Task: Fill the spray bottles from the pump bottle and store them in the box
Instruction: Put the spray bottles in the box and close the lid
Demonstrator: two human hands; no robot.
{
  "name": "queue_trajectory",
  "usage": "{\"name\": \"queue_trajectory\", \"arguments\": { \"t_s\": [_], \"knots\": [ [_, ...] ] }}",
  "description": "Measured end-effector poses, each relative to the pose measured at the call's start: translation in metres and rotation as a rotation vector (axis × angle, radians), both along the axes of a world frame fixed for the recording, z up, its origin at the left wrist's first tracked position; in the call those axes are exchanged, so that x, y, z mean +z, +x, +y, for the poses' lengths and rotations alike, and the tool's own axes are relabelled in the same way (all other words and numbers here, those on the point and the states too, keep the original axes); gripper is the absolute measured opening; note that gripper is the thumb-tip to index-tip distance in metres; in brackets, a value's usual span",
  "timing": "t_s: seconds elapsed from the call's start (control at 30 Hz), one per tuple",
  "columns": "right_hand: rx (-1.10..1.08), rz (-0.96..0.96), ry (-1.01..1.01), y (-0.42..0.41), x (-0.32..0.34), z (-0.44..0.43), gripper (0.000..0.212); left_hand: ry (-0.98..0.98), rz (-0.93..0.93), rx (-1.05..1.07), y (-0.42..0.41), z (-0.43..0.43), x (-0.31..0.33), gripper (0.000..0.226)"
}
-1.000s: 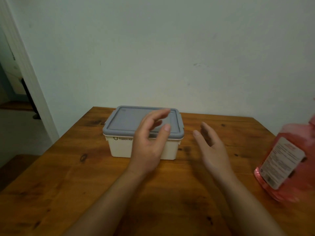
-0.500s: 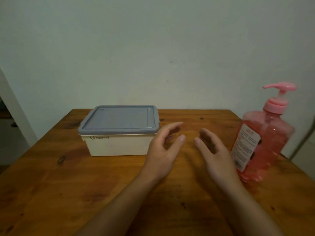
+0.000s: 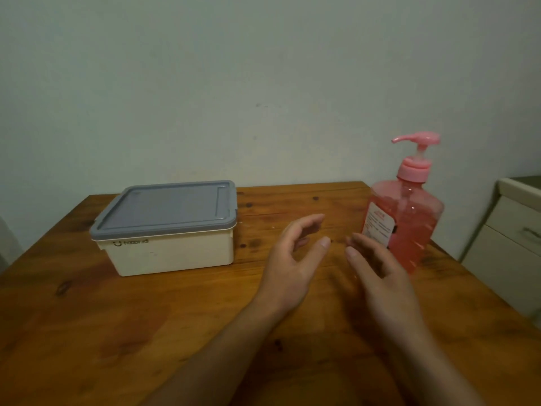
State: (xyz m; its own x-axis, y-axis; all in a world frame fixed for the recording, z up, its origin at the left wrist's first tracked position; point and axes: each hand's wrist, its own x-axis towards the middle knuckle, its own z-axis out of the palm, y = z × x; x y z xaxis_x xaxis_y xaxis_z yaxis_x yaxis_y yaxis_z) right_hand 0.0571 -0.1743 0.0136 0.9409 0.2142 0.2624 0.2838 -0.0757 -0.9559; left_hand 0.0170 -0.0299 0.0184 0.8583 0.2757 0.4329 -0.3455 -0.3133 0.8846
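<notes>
Right hand (image 3: 380,276) has drawn closer to the pump bottle (image 3: 409,218).
Both hands hover empty above the table (image 3: 117,332), fingers loosely apart. The bottle stands upright just beyond the right hand; the left hand (image 3: 292,259) lies nearer the lidded box (image 3: 172,253), farther left. No spray bottles show.

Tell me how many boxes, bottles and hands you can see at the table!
Boxes: 1, the cream box with its grey lid on.
Bottles: 1, the pink pump bottle.
Hands: 2, the left hand and the right hand, both holding nothing.
Total: 4.
</notes>
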Motion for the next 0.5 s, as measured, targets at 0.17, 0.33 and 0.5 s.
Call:
{"name": "queue_trajectory", "arguments": {
  "t_s": [0.17,0.33,0.5],
  "knots": [
    [-0.01,0.033,0.027,-0.001,-0.003,-0.017,0.029,-0.009,-0.015,-0.018,0.011,-0.02,-0.002,0.039],
    [-0.097,0.029,0.038,-0.003,-0.006,-0.036,0.014,-0.019,0.001,-0.036,0.02,-0.034,-0.006,0.039],
    [-0.219,-0.004,0.064,0.003,-0.004,-0.048,0.025,-0.017,0.026,-0.039,0.023,-0.04,-0.009,0.039]
  ]
}}
